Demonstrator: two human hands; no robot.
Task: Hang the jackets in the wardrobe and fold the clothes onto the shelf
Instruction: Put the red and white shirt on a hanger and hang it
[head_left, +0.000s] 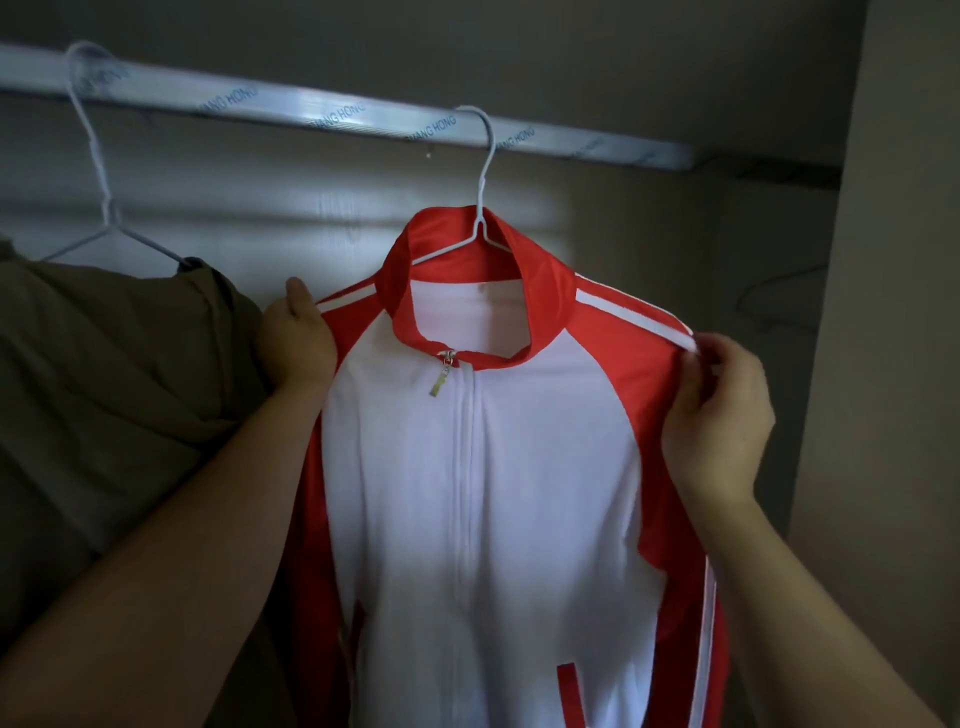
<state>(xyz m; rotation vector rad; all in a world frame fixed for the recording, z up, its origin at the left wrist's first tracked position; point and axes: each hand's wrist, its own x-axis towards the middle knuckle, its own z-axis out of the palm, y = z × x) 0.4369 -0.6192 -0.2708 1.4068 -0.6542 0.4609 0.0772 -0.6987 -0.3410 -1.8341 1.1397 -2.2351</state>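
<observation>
Jacket (483, 467), red and white, zipped, hanging on a white wire hanger (480, 208) hooked over the wardrobe rail (311, 111), beside an olive garment (104, 389). I am reading my left hand (296, 338) as gripping one shoulder, my right hand (719, 410) pinching the striped other one. Risk I am weighing: uneven tugging sliding the slick shoulder off the thin wire, or unhooking it

Both hands (296, 343) grip jkt (483, 467) (hung).
</observation>
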